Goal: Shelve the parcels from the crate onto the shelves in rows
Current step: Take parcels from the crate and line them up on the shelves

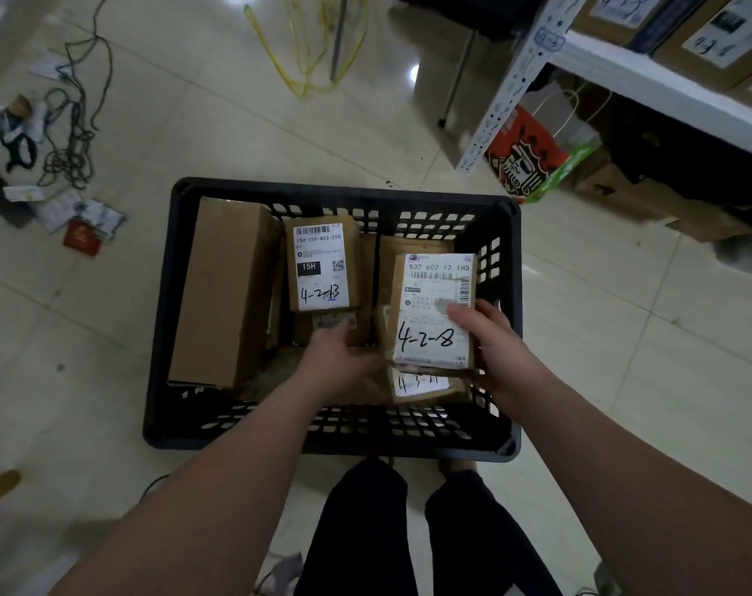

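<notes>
Head view: black crate (344,190) on floor, cardboard parcels inside. Tall plain box (223,294) against left wall; parcel 4-2-13 (322,268) at middle; parcel 4-2-8 (434,311) at right, clamped in right grip (499,350), thumb on label. Left grip (337,359) touching small parcel (335,322) below 4-2-13; whether closed, cannot tell. Shelf (649,75) upper right, carrying boxes.

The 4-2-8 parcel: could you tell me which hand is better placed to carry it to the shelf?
Right. The right hand grips the 4-2-8 parcel, and the shelf stands on that side; the left hand is down by the 4-2-13 parcel.
</notes>
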Tool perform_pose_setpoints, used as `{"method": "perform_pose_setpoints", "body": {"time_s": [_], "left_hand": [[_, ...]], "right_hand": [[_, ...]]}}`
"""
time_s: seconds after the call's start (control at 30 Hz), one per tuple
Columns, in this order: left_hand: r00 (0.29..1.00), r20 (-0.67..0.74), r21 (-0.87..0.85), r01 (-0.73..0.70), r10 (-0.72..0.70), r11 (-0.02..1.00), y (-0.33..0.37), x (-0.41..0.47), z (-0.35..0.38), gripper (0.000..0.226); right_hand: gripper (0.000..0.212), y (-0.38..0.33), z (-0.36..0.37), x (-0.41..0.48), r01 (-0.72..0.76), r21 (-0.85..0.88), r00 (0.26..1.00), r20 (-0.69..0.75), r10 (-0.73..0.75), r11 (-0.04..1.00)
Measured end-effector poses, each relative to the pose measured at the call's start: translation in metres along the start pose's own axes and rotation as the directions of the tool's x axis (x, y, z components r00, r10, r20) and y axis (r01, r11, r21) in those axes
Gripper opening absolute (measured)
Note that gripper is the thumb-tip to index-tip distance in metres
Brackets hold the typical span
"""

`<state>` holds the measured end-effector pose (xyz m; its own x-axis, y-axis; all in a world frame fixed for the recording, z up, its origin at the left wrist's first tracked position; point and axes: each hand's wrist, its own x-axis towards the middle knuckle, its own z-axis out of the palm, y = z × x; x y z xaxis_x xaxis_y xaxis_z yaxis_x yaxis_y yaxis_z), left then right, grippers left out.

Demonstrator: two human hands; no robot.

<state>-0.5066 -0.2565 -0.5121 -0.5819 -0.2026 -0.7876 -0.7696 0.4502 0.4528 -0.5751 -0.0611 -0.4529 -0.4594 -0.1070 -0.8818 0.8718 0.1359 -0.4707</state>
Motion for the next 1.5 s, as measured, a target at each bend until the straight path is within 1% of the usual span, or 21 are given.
{"method": "perform_pose_setpoints", "body": {"time_s": [0.03,0.07,0.1,0.13,0.2,0.27,0.33,0.43,0.5,0.6,0.73,0.87,0.93,0.97,1.03,1.07,1.13,1.27,1.37,1.47,1.5], "left_hand": [[0.99,-0.138,-0.023,0.003,-0.006,1.0,0.0,0.007,-0.007,0.068],[0.964,-0.264,-0.042,0.021,-0.031,0.999,0.001,0.015,-0.015,0.069],[0.936,-0.346,-0.06,0.051,-0.068,0.997,0.002,0.024,-0.022,0.074],[0.917,-0.382,-0.076,0.087,-0.109,0.993,0.004,0.034,-0.029,0.084],[0.916,-0.354,-0.072,0.176,-0.19,0.982,0.013,0.052,-0.036,0.108],[0.925,-0.308,-0.028,0.224,-0.222,0.974,0.023,0.065,-0.032,0.123],[0.922,-0.314,-0.001,0.24,-0.229,0.971,0.027,0.072,-0.026,0.127],[0.9,-0.379,0.02,0.242,-0.216,0.97,0.028,0.071,-0.024,0.126],[0.902,-0.373,-0.003,0.235,-0.219,0.972,0.032,0.063,-0.027,0.125],[0.937,-0.292,-0.077,0.177,-0.192,0.981,0.049,0.032,-0.034,0.12],[0.986,-0.159,-0.088,0.043,-0.057,0.995,0.077,-0.029,-0.043,0.119],[0.967,-0.207,-0.073,-0.167,0.149,0.983,0.125,-0.086,-0.051,0.128],[0.93,-0.275,-0.073,-0.271,0.242,0.96,0.154,-0.114,-0.052,0.116],[0.899,-0.315,-0.091,-0.347,0.304,0.933,0.169,-0.126,-0.053,0.096],[0.865,-0.326,-0.213,-0.46,0.381,0.862,0.2,-0.151,-0.051,0.045],[0.858,-0.312,-0.307,-0.497,0.407,0.812,0.217,-0.162,-0.048,0.032],[0.863,-0.267,-0.468,-0.505,0.428,0.726,0.251,-0.185,-0.035,0.031],[0.864,-0.086,-0.624,-0.435,0.496,0.649,0.313,-0.223,0.012,0.036],[0.848,0.048,-0.65,-0.375,0.528,0.661,0.346,-0.243,0.058,0.036],[0.83,0.112,-0.638,-0.362,0.546,0.68,0.377,-0.26,0.097,0.031],[0.817,0.133,-0.628,-0.369,0.561,0.685,0.394,-0.269,0.112,0.035]], "right_hand": [[0.07,-0.001,0.001,0.003,0.003,0.006,1.0,-0.002,-0.003,1.0],[0.071,-0.001,0.002,0.006,0.008,0.012,1.0,-0.003,-0.008,1.0],[0.073,-0.001,0.003,0.01,0.015,0.018,1.0,-0.001,-0.015,1.0],[0.074,0.0,0.004,0.015,0.02,0.021,1.0,0.004,-0.02,1.0],[0.077,0.001,0.006,0.026,0.023,0.026,1.0,0.016,-0.024,0.999],[0.079,0.001,0.006,0.034,0.031,0.02,0.999,0.023,-0.032,0.999],[0.079,0.001,0.005,0.04,0.038,0.013,0.999,0.03,-0.039,0.999],[0.078,-0.004,0.001,0.037,0.064,0.024,0.998,0.021,-0.064,0.998],[0.08,-0.009,-0.003,0.029,0.079,0.028,0.997,0.015,-0.079,0.996],[0.077,-0.019,-0.006,0.01,0.085,0.082,0.996,0.003,-0.086,0.993],[0.071,-0.038,-0.017,-0.025,0.127,0.16,0.992,-0.001,-0.128,0.979],[0.065,-0.057,-0.041,-0.067,0.225,0.167,0.974,-0.023,-0.224,0.96],[0.06,-0.068,-0.06,-0.088,0.281,0.156,0.96,-0.049,-0.277,0.947],[0.056,-0.073,-0.071,-0.098,0.296,0.168,0.955,-0.06,-0.29,0.94],[0.046,-0.085,-0.099,-0.119,0.311,0.204,0.95,-0.079,-0.301,0.928],[0.043,-0.091,-0.116,-0.13,0.324,0.222,0.946,-0.09,-0.312,0.92],[0.038,-0.101,-0.151,-0.153,0.357,0.252,0.934,-0.112,-0.339,0.899],[0.035,-0.105,-0.233,-0.199,0.424,0.284,0.906,-0.157,-0.394,0.86],[0.033,-0.098,-0.299,-0.228,0.453,0.307,0.89,-0.206,-0.406,0.837],[0.031,-0.094,-0.352,-0.256,0.496,0.323,0.866,-0.249,-0.434,0.806],[0.031,-0.093,-0.373,-0.268,0.531,0.34,0.846,-0.266,-0.462,0.776]]}}
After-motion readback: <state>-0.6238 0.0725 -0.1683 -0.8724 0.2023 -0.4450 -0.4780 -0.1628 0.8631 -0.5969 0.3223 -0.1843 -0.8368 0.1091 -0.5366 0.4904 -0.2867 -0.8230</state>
